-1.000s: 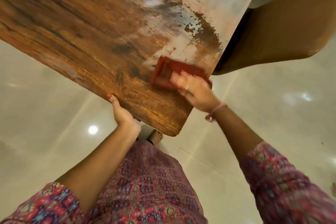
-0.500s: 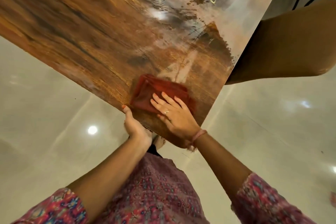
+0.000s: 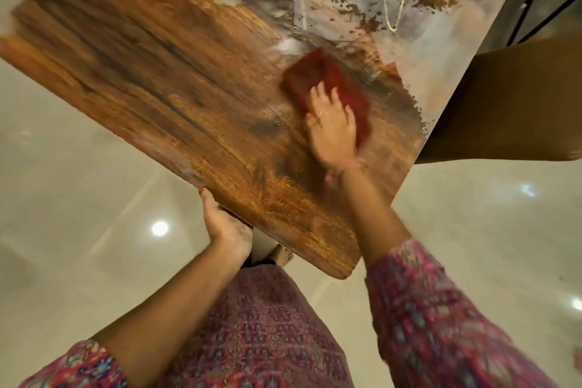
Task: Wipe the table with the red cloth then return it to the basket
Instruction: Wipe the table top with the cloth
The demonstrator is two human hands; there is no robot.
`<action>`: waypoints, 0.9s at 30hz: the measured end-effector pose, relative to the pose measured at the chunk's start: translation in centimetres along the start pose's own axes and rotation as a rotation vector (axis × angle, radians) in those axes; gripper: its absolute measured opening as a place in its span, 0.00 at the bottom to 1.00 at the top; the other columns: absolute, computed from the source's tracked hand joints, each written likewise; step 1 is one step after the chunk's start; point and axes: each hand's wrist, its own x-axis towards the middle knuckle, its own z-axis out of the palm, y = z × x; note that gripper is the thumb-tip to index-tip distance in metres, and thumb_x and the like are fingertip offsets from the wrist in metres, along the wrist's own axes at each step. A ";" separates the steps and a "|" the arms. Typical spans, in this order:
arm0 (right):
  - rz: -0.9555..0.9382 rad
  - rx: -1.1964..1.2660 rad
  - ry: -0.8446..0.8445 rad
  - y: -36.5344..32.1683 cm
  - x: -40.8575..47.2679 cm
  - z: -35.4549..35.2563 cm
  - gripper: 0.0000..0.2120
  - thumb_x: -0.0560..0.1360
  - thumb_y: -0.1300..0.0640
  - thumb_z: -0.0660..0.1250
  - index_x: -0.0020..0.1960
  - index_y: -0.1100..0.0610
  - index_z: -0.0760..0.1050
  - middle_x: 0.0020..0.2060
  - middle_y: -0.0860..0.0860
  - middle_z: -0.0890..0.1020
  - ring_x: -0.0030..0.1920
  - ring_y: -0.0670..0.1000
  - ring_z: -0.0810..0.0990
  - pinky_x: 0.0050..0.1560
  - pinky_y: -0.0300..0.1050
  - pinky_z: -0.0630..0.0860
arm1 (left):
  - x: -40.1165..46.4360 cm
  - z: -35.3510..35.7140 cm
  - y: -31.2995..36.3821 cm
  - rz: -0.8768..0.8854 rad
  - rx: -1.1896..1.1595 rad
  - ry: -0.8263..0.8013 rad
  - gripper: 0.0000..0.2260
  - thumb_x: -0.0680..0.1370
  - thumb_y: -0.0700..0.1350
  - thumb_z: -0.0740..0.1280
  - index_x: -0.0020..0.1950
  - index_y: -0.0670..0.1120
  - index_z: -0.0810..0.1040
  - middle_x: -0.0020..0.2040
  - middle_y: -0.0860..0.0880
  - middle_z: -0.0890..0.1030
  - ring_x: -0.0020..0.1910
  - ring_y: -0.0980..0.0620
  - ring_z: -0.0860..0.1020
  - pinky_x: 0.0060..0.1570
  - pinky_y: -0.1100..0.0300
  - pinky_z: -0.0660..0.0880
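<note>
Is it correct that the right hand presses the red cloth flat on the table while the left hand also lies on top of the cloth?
Not quite. The right hand does press the red cloth flat on the table, but the left hand is not on the cloth. The head view shows it holding the table's near edge, well apart from the cloth.

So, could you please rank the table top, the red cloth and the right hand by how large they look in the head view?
1. table top
2. red cloth and right hand: too alike to rank.
</note>
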 end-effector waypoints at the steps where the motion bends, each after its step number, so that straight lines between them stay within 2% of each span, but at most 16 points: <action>1: -0.112 -0.021 -0.054 -1.6 -3.6 1.5 0.26 0.80 0.51 0.54 0.76 0.47 0.53 0.77 0.45 0.54 0.77 0.48 0.49 0.73 0.53 0.49 | 0.1 0.2 0.2 0.000 -0.008 0.003 0.33 0.76 0.68 0.51 0.75 0.49 0.62 0.72 0.45 0.68 0.66 0.44 0.70 0.69 0.44 0.64; 4: -0.409 -0.054 -0.216 -2.6 -11.1 3.2 0.25 0.80 0.49 0.51 0.76 0.46 0.51 0.76 0.43 0.53 0.76 0.45 0.47 0.72 0.48 0.46 | 0.1 0.6 0.3 -0.005 0.020 -0.003 0.33 0.77 0.68 0.49 0.74 0.48 0.65 0.70 0.44 0.71 0.66 0.43 0.71 0.68 0.43 0.64; 6: -0.595 -0.056 -0.320 -0.4 -9.6 1.7 0.24 0.81 0.49 0.51 0.76 0.45 0.52 0.75 0.40 0.52 0.75 0.43 0.46 0.71 0.44 0.46 | 0.1 0.5 0.4 -0.014 0.032 -0.002 0.33 0.77 0.68 0.49 0.74 0.48 0.64 0.70 0.44 0.71 0.65 0.44 0.72 0.67 0.43 0.65; 8: -0.664 -0.052 -0.336 1.8 -5.4 -0.2 0.24 0.80 0.51 0.54 0.76 0.46 0.56 0.75 0.41 0.55 0.75 0.44 0.50 0.71 0.46 0.49 | 0.2 0.5 0.6 -0.018 0.036 0.007 0.33 0.77 0.68 0.50 0.75 0.49 0.63 0.71 0.45 0.69 0.65 0.43 0.71 0.67 0.43 0.65; 10: -0.510 -0.012 -0.242 3.6 -0.3 -2.0 0.24 0.80 0.52 0.56 0.75 0.49 0.58 0.75 0.46 0.59 0.75 0.50 0.53 0.72 0.51 0.53 | 0.2 0.4 0.8 -0.025 0.047 0.029 0.32 0.77 0.68 0.50 0.75 0.50 0.60 0.73 0.45 0.66 0.68 0.43 0.69 0.67 0.44 0.65; 12: -0.235 0.025 -0.098 4.8 4.4 -3.4 0.24 0.80 0.53 0.56 0.76 0.51 0.58 0.76 0.50 0.58 0.76 0.55 0.53 0.73 0.57 0.55 | 0.1 0.2 0.7 -0.031 0.067 0.030 0.33 0.76 0.68 0.50 0.76 0.50 0.59 0.74 0.46 0.65 0.69 0.43 0.67 0.62 0.46 0.68; 15: 0.227 0.123 0.074 3.9 8.6 -4.5 0.24 0.82 0.52 0.54 0.77 0.50 0.55 0.77 0.47 0.54 0.77 0.51 0.48 0.74 0.56 0.51 | 0.0 0.1 0.9 -0.059 0.076 0.018 0.35 0.76 0.69 0.50 0.76 0.49 0.58 0.74 0.45 0.65 0.70 0.42 0.67 0.55 0.48 0.70; 17: 0.344 0.140 0.116 1.0 8.3 -3.7 0.24 0.81 0.52 0.53 0.77 0.48 0.54 0.77 0.44 0.53 0.77 0.50 0.47 0.75 0.56 0.48 | 0.1 0.0 1.1 -0.076 0.081 0.015 0.36 0.76 0.69 0.49 0.77 0.48 0.57 0.74 0.45 0.64 0.70 0.42 0.66 0.59 0.47 0.68; 18: 0.308 0.102 0.115 -0.7 7.0 -2.7 0.24 0.81 0.52 0.53 0.77 0.48 0.54 0.77 0.44 0.53 0.77 0.49 0.47 0.74 0.56 0.48 | 0.0 0.1 1.2 -0.083 0.084 0.023 0.36 0.76 0.69 0.49 0.77 0.48 0.57 0.74 0.45 0.64 0.71 0.43 0.65 0.61 0.47 0.67; 20: 0.054 0.000 0.047 -3.9 2.4 0.1 0.25 0.81 0.53 0.54 0.77 0.47 0.54 0.77 0.44 0.54 0.77 0.49 0.49 0.73 0.55 0.49 | -0.2 0.4 1.2 -0.093 0.082 0.029 0.36 0.75 0.70 0.49 0.76 0.47 0.60 0.73 0.45 0.66 0.70 0.43 0.67 0.60 0.48 0.67; 21: -0.119 -0.039 -0.018 -5.2 -0.5 1.4 0.26 0.80 0.53 0.54 0.76 0.47 0.54 0.77 0.44 0.54 0.77 0.48 0.50 0.73 0.55 0.50 | -0.4 0.5 1.2 -0.098 0.076 0.028 0.36 0.76 0.70 0.49 0.74 0.47 0.62 0.72 0.44 0.68 0.67 0.43 0.70 0.58 0.50 0.69; 23: -0.437 -0.089 -0.189 -6.3 -6.1 3.3 0.26 0.80 0.53 0.55 0.76 0.46 0.52 0.76 0.43 0.54 0.77 0.48 0.49 0.72 0.52 0.48 | -0.9 0.8 1.3 -0.092 0.081 0.012 0.34 0.76 0.69 0.48 0.70 0.47 0.70 0.67 0.44 0.73 0.55 0.45 0.77 0.48 0.53 0.74; 25: -0.586 -0.056 -0.319 -5.1 -8.2 3.6 0.26 0.80 0.53 0.54 0.76 0.43 0.50 0.76 0.39 0.51 0.76 0.44 0.44 0.72 0.48 0.44 | -0.9 0.9 1.3 -0.075 0.091 0.017 0.32 0.77 0.69 0.48 0.65 0.48 0.74 0.66 0.44 0.75 0.49 0.46 0.78 0.43 0.52 0.75; 27: -0.632 -0.056 -0.326 -2.7 -6.9 2.2 0.26 0.81 0.53 0.54 0.76 0.41 0.51 0.74 0.35 0.50 0.74 0.40 0.44 0.72 0.47 0.46 | -0.9 0.7 1.6 -0.085 0.097 0.018 0.32 0.76 0.69 0.49 0.68 0.49 0.71 0.68 0.44 0.73 0.55 0.44 0.77 0.52 0.47 0.75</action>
